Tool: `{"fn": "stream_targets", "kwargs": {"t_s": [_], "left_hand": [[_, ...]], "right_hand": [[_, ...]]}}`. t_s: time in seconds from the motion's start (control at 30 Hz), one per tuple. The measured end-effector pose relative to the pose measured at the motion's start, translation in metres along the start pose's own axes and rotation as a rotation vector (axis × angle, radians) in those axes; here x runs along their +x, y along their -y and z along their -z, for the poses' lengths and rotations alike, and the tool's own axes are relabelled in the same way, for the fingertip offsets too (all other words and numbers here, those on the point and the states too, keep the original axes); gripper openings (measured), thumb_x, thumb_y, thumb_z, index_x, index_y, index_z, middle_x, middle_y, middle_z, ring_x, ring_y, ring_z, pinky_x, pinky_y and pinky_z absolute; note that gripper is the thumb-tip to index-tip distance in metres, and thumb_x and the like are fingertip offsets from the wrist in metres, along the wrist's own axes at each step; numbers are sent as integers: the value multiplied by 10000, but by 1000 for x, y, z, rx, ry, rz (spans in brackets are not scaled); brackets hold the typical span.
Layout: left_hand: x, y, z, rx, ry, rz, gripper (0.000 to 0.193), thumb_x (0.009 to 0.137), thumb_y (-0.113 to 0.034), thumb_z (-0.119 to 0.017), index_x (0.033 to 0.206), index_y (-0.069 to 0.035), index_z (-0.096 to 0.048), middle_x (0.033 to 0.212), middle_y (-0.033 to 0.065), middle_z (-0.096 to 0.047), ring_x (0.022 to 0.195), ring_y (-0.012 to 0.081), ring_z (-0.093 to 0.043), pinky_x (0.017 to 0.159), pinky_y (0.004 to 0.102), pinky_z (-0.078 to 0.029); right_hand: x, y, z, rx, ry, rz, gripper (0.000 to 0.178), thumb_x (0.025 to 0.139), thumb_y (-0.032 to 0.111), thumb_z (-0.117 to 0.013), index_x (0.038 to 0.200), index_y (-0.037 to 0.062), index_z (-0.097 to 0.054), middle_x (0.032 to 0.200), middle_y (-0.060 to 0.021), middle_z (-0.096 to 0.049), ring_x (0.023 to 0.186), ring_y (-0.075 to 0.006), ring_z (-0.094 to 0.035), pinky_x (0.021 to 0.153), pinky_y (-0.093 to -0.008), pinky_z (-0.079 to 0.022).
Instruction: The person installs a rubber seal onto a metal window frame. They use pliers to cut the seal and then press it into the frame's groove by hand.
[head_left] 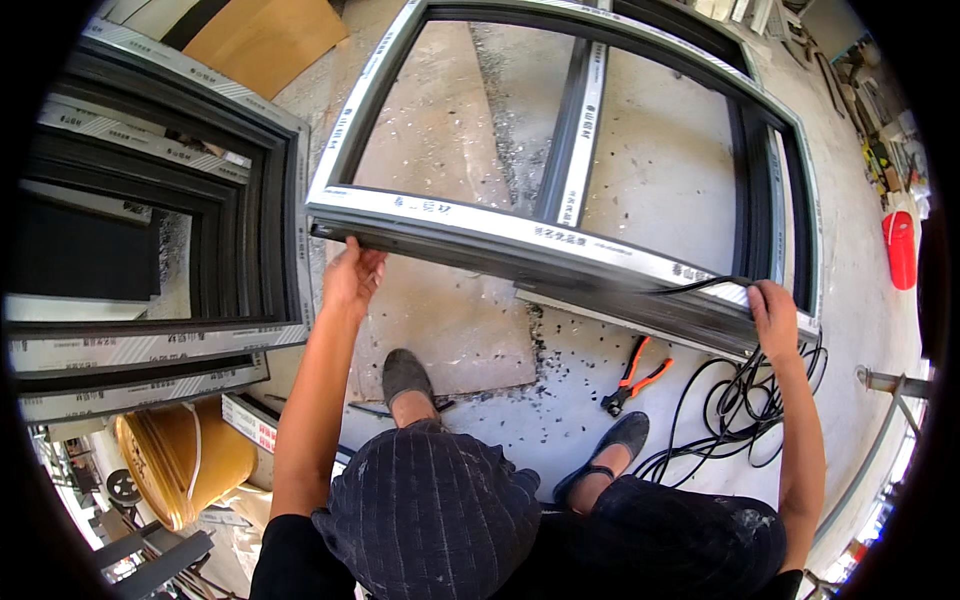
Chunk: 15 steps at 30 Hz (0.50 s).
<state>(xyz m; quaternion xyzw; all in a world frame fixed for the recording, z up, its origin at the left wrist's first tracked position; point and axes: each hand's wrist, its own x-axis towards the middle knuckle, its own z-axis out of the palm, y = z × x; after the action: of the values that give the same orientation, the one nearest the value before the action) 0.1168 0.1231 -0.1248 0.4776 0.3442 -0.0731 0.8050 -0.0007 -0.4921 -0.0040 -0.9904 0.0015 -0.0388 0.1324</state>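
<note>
A large dark window frame (571, 150), its faces covered in white printed protective film, stands tilted in front of me with a mullion across its opening. My left hand (352, 281) has its fingers curled at the near left corner, against the dark outer edge. At the near right corner my right hand (775, 315) is closed on a black rubber seal strip (705, 285), pressed close to the frame. Part of the strip lies along the near side; the rest hangs into a loose tangle of coils (735, 410) on the floor by my right forearm.
Orange-handled cutting pliers (634, 378) lie on the floor between my right foot and the frame, among scattered black scraps. More window frames (285, 230) are stacked at the left, above a yellow bucket (165, 460). A cardboard sheet (262, 45) lies behind; a red container (899, 250) stands far right.
</note>
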Motion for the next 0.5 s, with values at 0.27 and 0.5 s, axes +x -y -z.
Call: {"fn": "stream_targets", "kwargs": {"t_s": [0.27,0.5], "left_hand": [[-34,41,-51,190,60,-78,390,1024,-388,-486,1034,-10,-583,861,99,-682,824,209,-674,675,284,-518],[61,-6,-91,215,92,-152,322,1019,-322,-521,1015,-10,-599,806,55,-638,727,157,-626,666,276,-529]], "right_hand": [[-43,38,-10,57,58,8,223,906,215,-608,918,-6,-634,838,-201,-628,815,-405,-587,725,-469,-463],[-41,86,-16,146,101,-70,205,903,206,-619,907,1,-630,817,-201,-622,780,-389,-598,692,-443,-474]]}}
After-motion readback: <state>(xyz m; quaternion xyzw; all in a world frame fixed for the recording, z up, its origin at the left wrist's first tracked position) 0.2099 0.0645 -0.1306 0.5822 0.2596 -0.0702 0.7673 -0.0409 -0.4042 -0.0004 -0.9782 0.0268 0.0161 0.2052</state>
